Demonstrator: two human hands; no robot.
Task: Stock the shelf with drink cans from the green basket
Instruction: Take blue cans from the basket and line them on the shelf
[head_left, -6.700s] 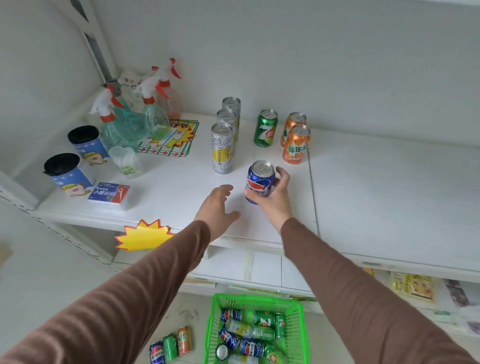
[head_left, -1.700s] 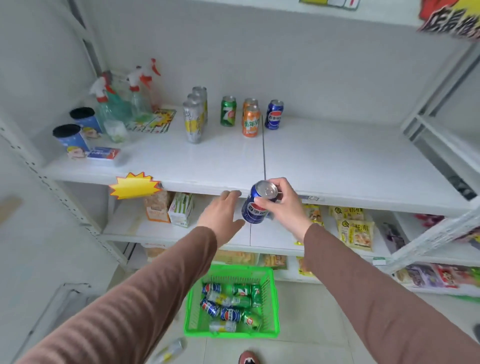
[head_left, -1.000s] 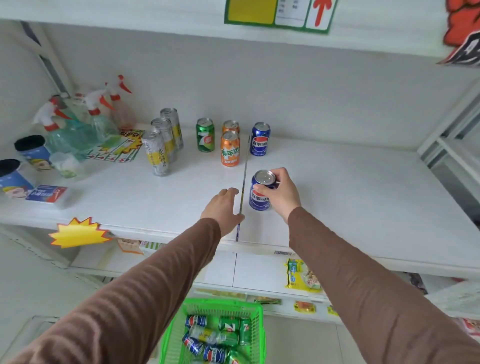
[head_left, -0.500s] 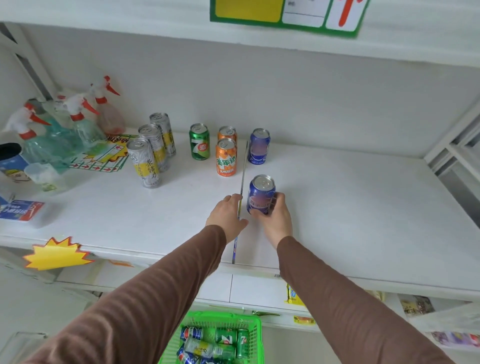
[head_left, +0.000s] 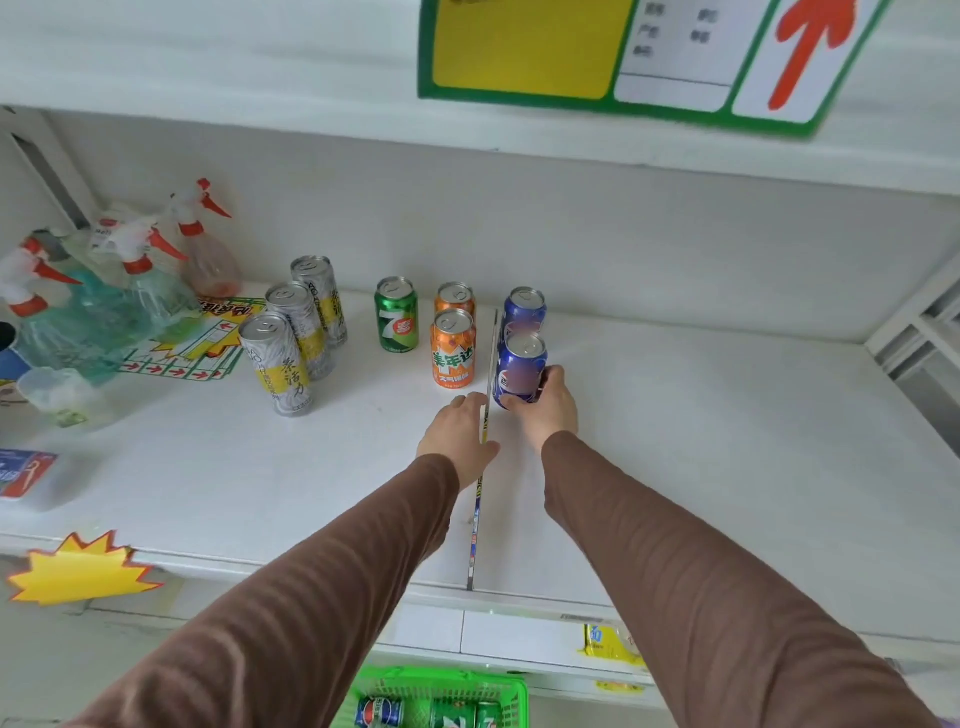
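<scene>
My right hand (head_left: 545, 410) grips a blue cola can (head_left: 519, 369) that stands upright on the white shelf (head_left: 727, 441), directly in front of another blue can (head_left: 523, 312). My left hand (head_left: 460, 436) rests flat on the shelf beside it, holding nothing. To the left stand two orange cans (head_left: 453, 348), a green can (head_left: 397, 314) and three tall silver-and-yellow cans (head_left: 278, 364). The green basket (head_left: 441, 686) shows at the bottom edge, below the shelf, with more cans lying in it.
Spray bottles (head_left: 145, 280) and a small plastic cup (head_left: 62, 395) crowd the shelf's left end, on printed paper signs (head_left: 197, 343). A yellow starburst tag (head_left: 78, 569) hangs at the front edge. An upper shelf with a green-framed sign (head_left: 623, 57) overhangs.
My right hand has carried the blue can further back on the shelf, to just in front of the other blue can. My left hand has followed alongside.
</scene>
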